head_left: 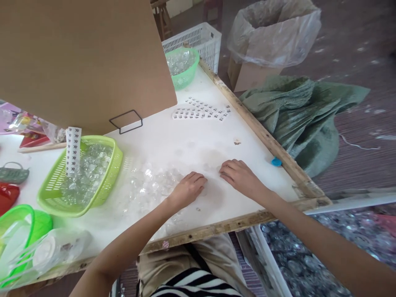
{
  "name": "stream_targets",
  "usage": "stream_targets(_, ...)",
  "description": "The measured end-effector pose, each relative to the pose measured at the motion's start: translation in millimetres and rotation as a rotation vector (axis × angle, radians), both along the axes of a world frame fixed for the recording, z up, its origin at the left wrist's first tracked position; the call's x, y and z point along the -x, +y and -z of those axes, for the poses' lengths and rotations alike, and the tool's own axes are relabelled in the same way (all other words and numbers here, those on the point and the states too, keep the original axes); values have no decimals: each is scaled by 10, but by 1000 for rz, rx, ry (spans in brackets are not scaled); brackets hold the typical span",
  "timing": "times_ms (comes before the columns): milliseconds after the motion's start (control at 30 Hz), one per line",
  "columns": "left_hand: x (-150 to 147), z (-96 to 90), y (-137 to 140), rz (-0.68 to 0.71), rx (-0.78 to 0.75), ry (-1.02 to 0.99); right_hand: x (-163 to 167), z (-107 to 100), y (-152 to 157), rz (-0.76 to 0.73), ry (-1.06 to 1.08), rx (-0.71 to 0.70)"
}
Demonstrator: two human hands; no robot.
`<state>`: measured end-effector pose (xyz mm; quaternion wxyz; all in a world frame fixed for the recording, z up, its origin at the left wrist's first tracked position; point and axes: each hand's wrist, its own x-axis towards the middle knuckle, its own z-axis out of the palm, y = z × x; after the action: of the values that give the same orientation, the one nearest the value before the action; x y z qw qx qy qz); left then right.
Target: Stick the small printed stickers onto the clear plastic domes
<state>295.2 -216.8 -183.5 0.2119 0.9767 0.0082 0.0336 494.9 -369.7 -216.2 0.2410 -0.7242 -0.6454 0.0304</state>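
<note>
My left hand [189,189] is at the right edge of a loose heap of small clear plastic pieces [148,181] on the white tabletop [210,148]. Its fingers are curled together, and what they hold, if anything, is too small or clear to make out. Across a short gap, my right hand [239,175] hovers low over the table or rests on it, I cannot tell which. Its fingers are bent and pressed together, their contents hidden. Beyond the hands lie white sticker strips with small dark prints [201,112].
A green basket [117,165] of clear pieces holds an upright sticker strip [73,150]. Behind it stands a large cardboard sheet [86,62]. A blue cap [276,161] lies by the wooden edge [247,117]. A crate [272,264] of clear pieces is below right.
</note>
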Motion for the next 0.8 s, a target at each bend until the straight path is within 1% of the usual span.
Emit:
stream_targets(67, -56, 1, -26, -25, 22, -31, 16, 1, 8, 23, 92, -3)
stream_targets(100, -106, 3, -28, -46, 26, -45, 25, 2, 9, 38, 177, -4)
stream_targets(167, -242, 12, -6, -98, 24, -48, 33, -4, 3, 107, 429, 25)
stream_targets(233, -394, 31, 39, -135, 43, -12, 14, -25, -8, 214, 730, 121)
stream_targets(300, -516, 53, 88, -156, 77, 22, -38, -56, -25, 310, 964, 236)
stream_targets(333, -555, 62, 107, -167, 94, 28, -72, -70, -37, 351, 1026, 264)
stream_targets(367, -579, 70, 122, -182, 107, 26, -108, -79, -53, 397, 1040, 254)
stream_targets(433, -589, 76, 140, -221, 136, 22, -172, -81, -96, 512, 923, 137)
stream_targets(500, -573, 71, 155, -257, 219, 40, -203, -57, -147, 597, 716, -13)
stream_targets(533, -565, 66, 164, -268, 262, 52, -203, -39, -169, 605, 627, -63)
stream_targets(600, -559, 54, 187, -282, 305, 68, -175, 0, -191, 556, 515, -97)
stream_targets(667, -568, 44, 210, -271, 247, 70, -127, 27, -171, 468, 441, -81)
stream_targets(733, -581, 32, 220, -220, 141, 84, -84, 28, -117, 396, 365, -59)
stream_targets(800, -589, 15, 213, -159, 24, 105, -72, 1, -63, 355, 282, -58)
